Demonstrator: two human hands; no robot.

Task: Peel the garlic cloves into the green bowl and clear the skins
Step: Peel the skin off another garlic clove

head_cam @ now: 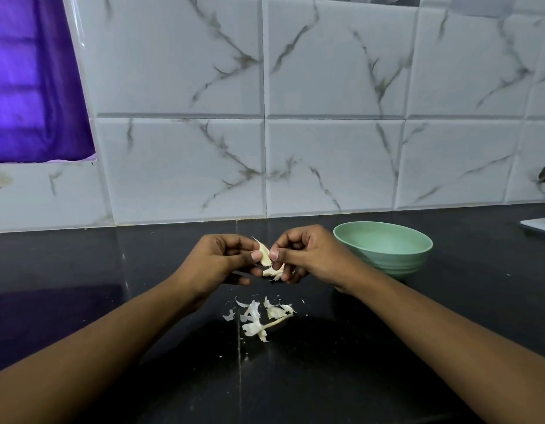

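Both hands pinch one garlic clove point(264, 254) between them above the dark counter point(112, 270): the left hand point(225, 258) has its fingers curled and its thumb pressed to the clove's left side, and the right hand point(307, 255) meets it thumb tip to thumb tip from the other side, fingers likewise curled in. A thin point of skin sticks up from the top of the clove. Under it, at the right hand's lower fingers, sits a pale ragged piece point(274, 272); whether it is loose skin or more clove is hard to tell. The green bowl point(393, 266) stands upright on the counter just beyond the right wrist, close to the marbled tile wall point(326, 87). Nearer the person, below the hands, a small heap of peeled skins point(259, 319) and a stalk lies on the counter, with crumbs scattered round it. A purple curtain point(29, 87) hangs at the far left.
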